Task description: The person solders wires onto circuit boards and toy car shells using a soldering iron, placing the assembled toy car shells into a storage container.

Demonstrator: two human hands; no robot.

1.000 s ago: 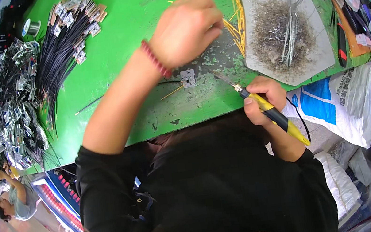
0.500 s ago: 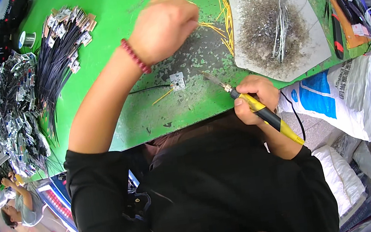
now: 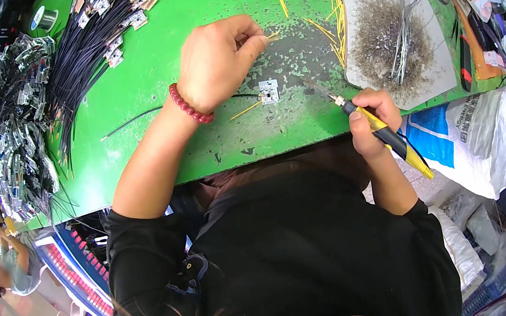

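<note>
Above the green tabletop, my left hand [image 3: 216, 56] pinches a short yellow wire [image 3: 274, 35] between thumb and finger; only the tip shows. A small white square circuit board [image 3: 269, 91] lies flat just below that hand. One black cable [image 3: 131, 121] runs from the board to the left, passing under my wrist, and a yellow wire [image 3: 245, 110] sticks out beside it. In my right hand [image 3: 378, 116] is a yellow and black soldering iron [image 3: 395, 141], near the table's front edge. Its tip points up and left, to the right of the board and apart from it.
Loose yellow wires [image 3: 338, 16] lie at the back beside a grey slab [image 3: 442, 76] carrying a bundle of silver wire [image 3: 403, 49]. Cabled boards [image 3: 81, 59] pile up at left by a solder spool [image 3: 44, 18]. Sacks [image 3: 482, 152] stand at right; another person [image 3: 11, 256] sits far left.
My left hand has come back toward me from the yellow wires, now with one pinched in it. The view has shifted, so the table's things appear farther right. The soldering iron is still in my right hand.
</note>
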